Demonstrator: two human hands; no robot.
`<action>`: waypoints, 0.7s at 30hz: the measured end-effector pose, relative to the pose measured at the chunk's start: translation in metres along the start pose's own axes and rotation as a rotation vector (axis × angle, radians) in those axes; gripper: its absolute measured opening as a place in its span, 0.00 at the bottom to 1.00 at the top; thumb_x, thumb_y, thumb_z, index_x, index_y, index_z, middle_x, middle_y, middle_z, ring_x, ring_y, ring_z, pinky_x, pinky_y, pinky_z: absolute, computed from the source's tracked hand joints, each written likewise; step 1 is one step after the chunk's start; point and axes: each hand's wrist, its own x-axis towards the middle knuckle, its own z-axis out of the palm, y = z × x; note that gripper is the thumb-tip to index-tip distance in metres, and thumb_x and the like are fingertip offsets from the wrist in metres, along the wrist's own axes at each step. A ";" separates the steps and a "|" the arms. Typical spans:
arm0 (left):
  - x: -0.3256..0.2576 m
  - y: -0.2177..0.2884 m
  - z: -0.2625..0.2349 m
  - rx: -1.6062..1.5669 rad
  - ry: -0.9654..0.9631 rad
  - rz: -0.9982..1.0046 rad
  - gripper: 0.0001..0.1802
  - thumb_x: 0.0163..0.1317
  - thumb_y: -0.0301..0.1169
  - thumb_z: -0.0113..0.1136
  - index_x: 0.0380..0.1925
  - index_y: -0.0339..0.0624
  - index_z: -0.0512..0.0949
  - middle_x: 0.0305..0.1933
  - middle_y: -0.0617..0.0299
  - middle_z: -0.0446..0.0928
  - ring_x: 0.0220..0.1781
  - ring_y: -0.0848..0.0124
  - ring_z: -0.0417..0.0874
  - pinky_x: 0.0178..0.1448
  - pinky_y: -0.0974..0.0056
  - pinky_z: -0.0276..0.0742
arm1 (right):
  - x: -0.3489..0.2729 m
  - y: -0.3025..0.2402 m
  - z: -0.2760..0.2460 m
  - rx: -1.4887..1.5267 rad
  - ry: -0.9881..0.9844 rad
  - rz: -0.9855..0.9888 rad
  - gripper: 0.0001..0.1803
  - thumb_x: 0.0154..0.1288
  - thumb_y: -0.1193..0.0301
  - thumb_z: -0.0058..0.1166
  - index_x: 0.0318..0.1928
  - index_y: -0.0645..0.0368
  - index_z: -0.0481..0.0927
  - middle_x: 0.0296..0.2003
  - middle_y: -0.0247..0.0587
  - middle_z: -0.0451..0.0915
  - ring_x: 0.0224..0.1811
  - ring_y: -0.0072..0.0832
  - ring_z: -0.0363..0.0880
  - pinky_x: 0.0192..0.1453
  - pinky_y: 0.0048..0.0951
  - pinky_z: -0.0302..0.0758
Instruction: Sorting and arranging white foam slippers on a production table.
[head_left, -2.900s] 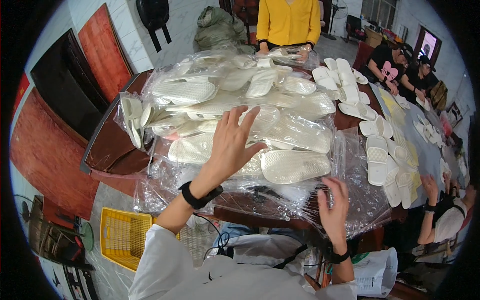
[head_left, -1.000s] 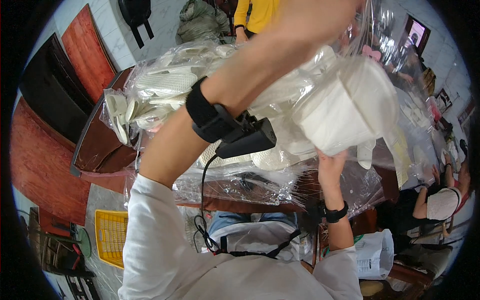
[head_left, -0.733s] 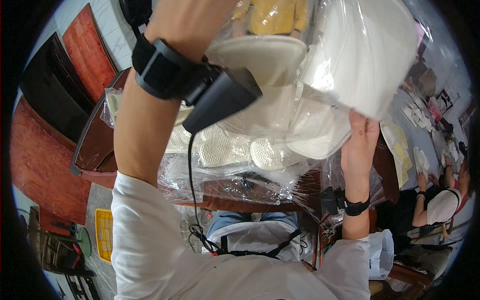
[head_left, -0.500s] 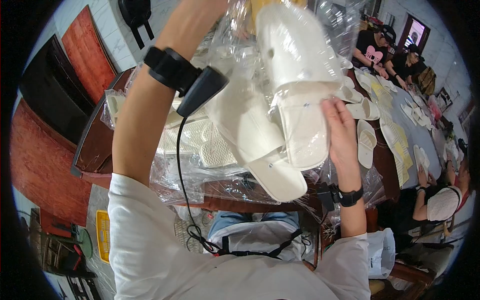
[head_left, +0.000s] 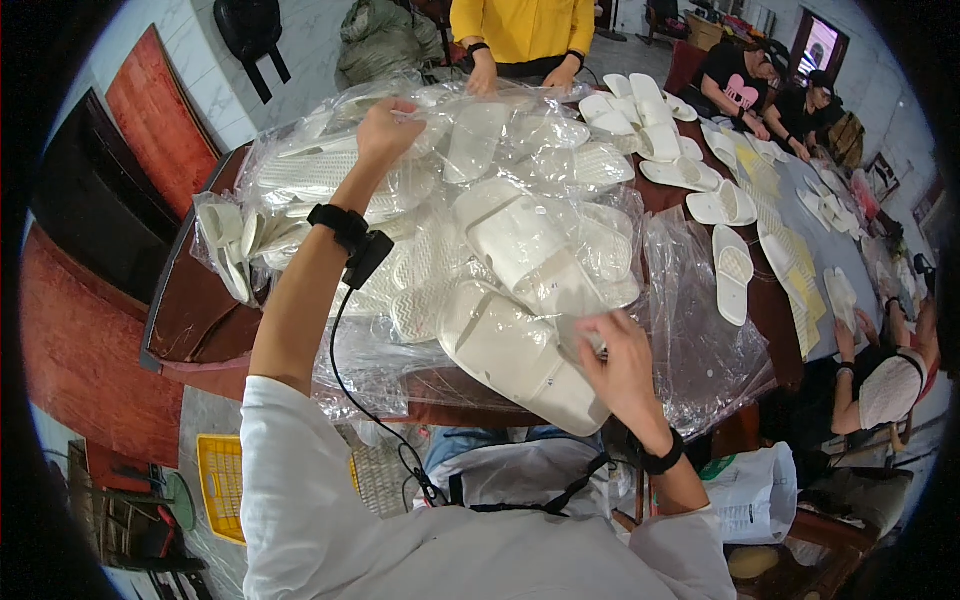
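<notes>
Two cream slippers lie side by side in a clear plastic bag near the table's front: an upper slipper (head_left: 525, 245) and a lower slipper (head_left: 525, 355), heels toward the lower right. At those heels my right hand (head_left: 622, 368) has its fingers bent and pinched on the bag's thin film. Farther left, my left hand (head_left: 388, 132) is closed above the heap of bagged slippers (head_left: 310, 178). Plastic lies all around its fingers, and what they hold is hard to make out.
Loose cream slippers (head_left: 722, 205) lie along the table's right side, and an empty clear bag (head_left: 695, 300) spreads beside my right hand. A person in yellow (head_left: 525, 30) stands across the table; others sit at the right. A yellow basket (head_left: 220, 485) stands on the floor.
The bagged pair has come down from in front of me onto the table. My left hand has lowered into full view; my right hand has moved from the slipper's side to the heels.
</notes>
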 end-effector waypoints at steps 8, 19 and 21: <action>-0.043 0.027 0.013 0.440 0.091 0.487 0.26 0.57 0.48 0.69 0.49 0.43 0.80 0.39 0.50 0.83 0.38 0.56 0.84 0.41 0.53 0.78 | -0.034 0.004 0.044 0.249 0.047 0.145 0.18 0.53 0.73 0.65 0.45 0.60 0.77 0.38 0.48 0.78 0.39 0.44 0.76 0.42 0.41 0.71; -0.067 0.027 -0.001 -0.181 -0.180 0.404 0.13 0.62 0.43 0.65 0.36 0.46 0.87 0.24 0.58 0.82 0.24 0.69 0.79 0.31 0.64 0.73 | -0.022 -0.002 0.081 0.123 0.083 -0.117 0.24 0.51 0.76 0.63 0.52 0.55 0.79 0.39 0.44 0.78 0.44 0.44 0.78 0.45 0.40 0.76; -0.062 0.028 -0.022 -0.041 -0.025 0.494 0.10 0.67 0.36 0.62 0.41 0.43 0.85 0.31 0.65 0.84 0.29 0.80 0.77 0.33 0.71 0.72 | -0.020 -0.010 0.078 0.114 0.074 -0.076 0.23 0.51 0.75 0.63 0.51 0.54 0.79 0.40 0.44 0.78 0.44 0.44 0.78 0.45 0.40 0.76</action>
